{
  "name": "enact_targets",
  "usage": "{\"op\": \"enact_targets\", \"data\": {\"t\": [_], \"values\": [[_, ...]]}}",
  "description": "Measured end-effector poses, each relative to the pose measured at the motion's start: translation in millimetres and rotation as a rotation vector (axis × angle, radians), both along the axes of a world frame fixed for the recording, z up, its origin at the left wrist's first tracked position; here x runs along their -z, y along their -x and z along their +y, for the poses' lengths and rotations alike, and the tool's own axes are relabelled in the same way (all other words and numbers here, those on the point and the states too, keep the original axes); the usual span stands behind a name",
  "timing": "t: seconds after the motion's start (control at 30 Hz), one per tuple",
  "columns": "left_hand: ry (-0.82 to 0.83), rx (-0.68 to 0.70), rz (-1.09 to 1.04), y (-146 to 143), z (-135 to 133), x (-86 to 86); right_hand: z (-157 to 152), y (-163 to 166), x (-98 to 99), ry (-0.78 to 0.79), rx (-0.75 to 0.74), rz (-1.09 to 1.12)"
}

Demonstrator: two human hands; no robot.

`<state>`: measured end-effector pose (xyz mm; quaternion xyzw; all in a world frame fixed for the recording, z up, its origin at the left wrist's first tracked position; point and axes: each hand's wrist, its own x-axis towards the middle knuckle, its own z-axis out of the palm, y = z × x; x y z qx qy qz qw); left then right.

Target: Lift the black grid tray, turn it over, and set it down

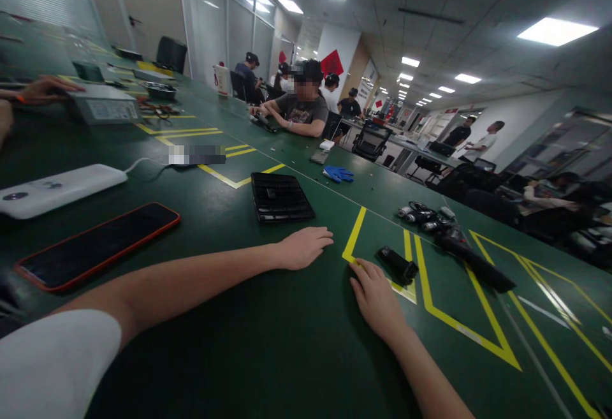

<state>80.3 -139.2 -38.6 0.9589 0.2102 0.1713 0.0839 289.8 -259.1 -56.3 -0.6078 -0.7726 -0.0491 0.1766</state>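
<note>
Loosely, the left hand [303, 247] and right hand [377, 299] rest unclenched, palms hidden underneath.

White short sleeve [57, 361] (plain cloth) on the left upper arm; both forearms bare down to the left hand [303, 247] and right hand [375, 298].

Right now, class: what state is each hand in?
Left hand: open, palm down on the green table, holding nothing.
Right hand: open, empty, resting beside a small black cylinder.
</note>
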Motion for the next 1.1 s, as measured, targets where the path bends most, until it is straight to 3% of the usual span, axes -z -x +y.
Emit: {"op": "enact_targets", "data": {"t": [0.1, 0.27, 0.4, 0.5, 0.57, 0.7, 0.8, 0.87, 0.97, 1.1], "values": [[-0.081, 0.082, -0.038, 1, -26, -8.1, 0, -5, -1.7, -0.014, -0.031, 0.014], [-0.098, 0.424, 0.094, 1, -79, -15.4, -2, -13, -4.9, -0.045, -0.058, 0.031], [-0.087, 0.450, 0.128, 1, -92, -17.9, -2, -12, -4.4, -0.007, -0.045, 0.024], [-0.054, 0.447, 0.152, 1, -85, -21.5, -1, -16, -6.8, -0.033, -0.050, -0.018], [-0.070, 0.410, 0.152, 0, -73, -23.2, 1, -25, -10.3, -0.132, -0.015, -0.097], [-0.155, 0.077, 0.146, -2, -30, -21.0, 11, -57, -12.3, -0.280, 0.318, -0.253], [-0.193, -0.111, 0.260, -3, 0, -16.0, 20, -77, -5.4, -0.096, 0.491, -0.221], [-0.183, -0.093, 0.314, -2, 11, -13.3, 23, -84, -0.7, 0.026, 0.502, -0.164], [-0.109, -0.051, 0.293, 0, 18, -12.7, 23, -84, 1.3, 0.068, 0.499, -0.134], [0.071, -0.149, 0.188, 3, 25, -17.7, 20, -81, -1.6, 0.112, 0.512, -0.106]]}}
